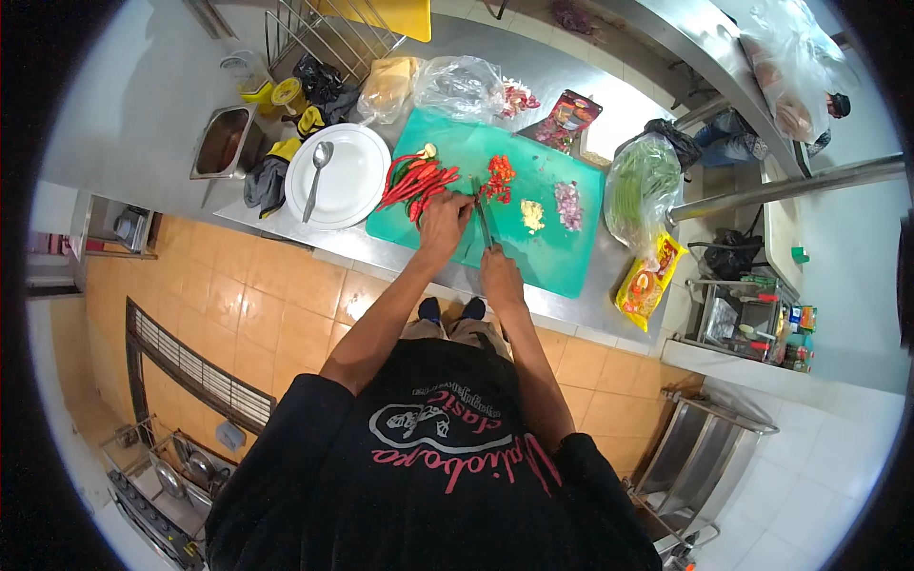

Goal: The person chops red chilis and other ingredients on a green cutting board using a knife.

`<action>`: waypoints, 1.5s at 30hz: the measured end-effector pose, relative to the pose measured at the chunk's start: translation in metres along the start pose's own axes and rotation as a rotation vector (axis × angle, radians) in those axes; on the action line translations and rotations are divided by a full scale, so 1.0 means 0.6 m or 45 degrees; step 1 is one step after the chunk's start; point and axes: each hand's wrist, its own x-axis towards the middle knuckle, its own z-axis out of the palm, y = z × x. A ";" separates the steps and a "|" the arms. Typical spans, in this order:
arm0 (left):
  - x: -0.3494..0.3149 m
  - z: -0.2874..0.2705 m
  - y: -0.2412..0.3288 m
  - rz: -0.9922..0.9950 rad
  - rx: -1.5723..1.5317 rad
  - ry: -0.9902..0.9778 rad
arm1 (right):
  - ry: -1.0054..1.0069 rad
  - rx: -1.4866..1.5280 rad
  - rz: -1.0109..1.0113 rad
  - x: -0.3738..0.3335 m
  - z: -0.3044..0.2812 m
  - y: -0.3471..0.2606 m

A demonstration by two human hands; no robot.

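Note:
On a green cutting board point(552, 262), my right hand point(501, 277) is wrapped round the handle of a knife point(485, 225), its blade pointing away from me. Just left of the blade, my left hand point(445, 225) is closed with its fingertips down, gripping red chili, mostly hidden under the fingers. A heap of whole red chilies point(411, 184) lies beside that hand, with a pale garlic-like piece point(428, 150) at its far end. Beyond the knife sits a pile of chopped red chili point(498, 178). Farther right are chopped garlic point(532, 215) and diced purple shallot point(568, 206).
A white plate point(357, 176) with a spoon point(316, 184) stands left of the board. Behind it are plastic bags point(459, 88) and a dark packet point(572, 116). At right lie bagged green vegetables point(640, 195) and a yellow noodle packet point(651, 283). A metal rail point(790, 186) crosses the right side.

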 end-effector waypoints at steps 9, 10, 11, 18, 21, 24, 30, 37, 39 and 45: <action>-0.001 0.003 -0.015 -0.043 -0.254 -0.030 | -0.025 0.061 0.065 -0.015 0.010 0.025; 0.005 0.006 -0.015 -0.039 -0.257 -0.033 | 0.012 0.019 0.033 -0.007 0.010 0.029; 0.009 0.005 -0.015 -0.086 -0.277 -0.072 | 0.044 -0.022 0.002 -0.003 0.008 0.027; 0.019 0.006 -0.019 -0.140 -0.309 -0.116 | 0.083 -0.022 -0.033 -0.024 -0.008 0.009; 0.022 0.006 -0.021 -0.135 -0.276 -0.127 | 0.018 -0.005 0.029 -0.032 -0.007 0.007; 0.023 0.006 -0.022 -0.119 -0.254 -0.133 | -0.003 -0.023 0.050 -0.036 -0.007 0.003; 0.027 0.007 -0.023 -0.173 -0.260 -0.187 | -0.018 -0.039 0.053 -0.034 0.004 0.000; 0.022 0.015 -0.020 -0.218 -0.355 -0.135 | 0.047 -0.037 0.026 0.002 0.009 -0.020; 0.019 0.014 -0.012 -0.229 -0.240 -0.091 | 0.079 -0.039 0.014 0.012 0.015 -0.016; 0.019 0.002 -0.001 -0.212 -0.259 -0.104 | 0.059 -0.029 0.067 -0.040 0.020 0.006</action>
